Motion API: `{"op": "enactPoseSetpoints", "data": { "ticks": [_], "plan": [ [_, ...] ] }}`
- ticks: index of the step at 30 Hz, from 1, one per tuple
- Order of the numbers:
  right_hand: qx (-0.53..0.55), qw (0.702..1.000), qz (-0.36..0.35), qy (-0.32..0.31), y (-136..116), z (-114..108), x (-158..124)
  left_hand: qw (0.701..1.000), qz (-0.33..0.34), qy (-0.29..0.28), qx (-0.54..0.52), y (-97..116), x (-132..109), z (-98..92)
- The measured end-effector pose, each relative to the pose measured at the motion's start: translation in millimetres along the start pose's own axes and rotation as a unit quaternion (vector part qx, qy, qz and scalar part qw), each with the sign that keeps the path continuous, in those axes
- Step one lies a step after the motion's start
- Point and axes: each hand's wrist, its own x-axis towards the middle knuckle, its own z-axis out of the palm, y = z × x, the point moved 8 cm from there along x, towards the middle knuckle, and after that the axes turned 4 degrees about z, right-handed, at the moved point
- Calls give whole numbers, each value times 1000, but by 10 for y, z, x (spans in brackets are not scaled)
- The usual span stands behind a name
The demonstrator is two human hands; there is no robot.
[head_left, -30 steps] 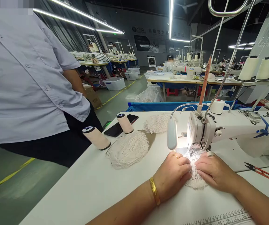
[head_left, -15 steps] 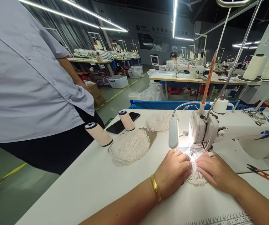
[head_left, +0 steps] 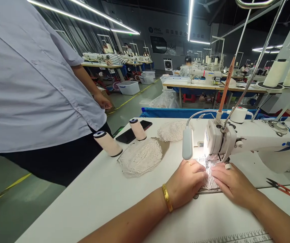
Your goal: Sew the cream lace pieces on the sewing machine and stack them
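A cream lace piece [head_left: 211, 183] lies under the presser foot of the white sewing machine [head_left: 214, 138], lit by its lamp. From the left, my left hand [head_left: 188, 180] grips the lace with bent fingers close to the needle. My right hand [head_left: 232, 182] holds its right side, fingers pressed together and fingertips near the needle. The part right under the needle is washed out by glare. Another rounded lace piece [head_left: 141, 157] rests on the table to the left, with one more lace piece [head_left: 171, 131] behind it.
Two thread cones [head_left: 107, 144] and a phone [head_left: 128, 133] are at the table's left edge. Red thread snips [head_left: 285, 189] lie right of my right hand, and a ruler [head_left: 251, 237] at the front. A person in a light shirt [head_left: 33, 84] stands close on the left.
The lace has moved away from me under the presser foot, so less shows in front of my hands. The person's hand at left has come into fuller view.
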Motion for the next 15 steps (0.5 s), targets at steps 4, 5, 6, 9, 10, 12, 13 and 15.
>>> {"op": "enactPoseSetpoints", "data": {
  "ticks": [4,5,6,9,10,12,13,15],
  "plan": [
    [52,996,-54,-43,-148,-3,-32,996,72,-20,-55,185,-54,16],
    [55,995,-57,-53,-163,2,-37,995,76,-29,-55,208,-63,27],
    [55,995,-56,-58,-169,5,-41,995,76,-37,-51,218,-68,37],
    [47,996,-52,-56,-157,7,-49,996,70,-47,-39,218,-68,49],
    [45,996,-50,-55,-148,12,-51,996,70,-46,-38,213,-67,49],
    [40,997,-42,-54,-125,26,-53,996,68,-40,-38,199,-64,43],
    [36,997,-36,-53,-113,32,-52,996,67,-37,-37,191,-64,40],
    [27,998,-25,-54,-94,44,-47,997,62,-31,-30,176,-64,39]
  ]
}}
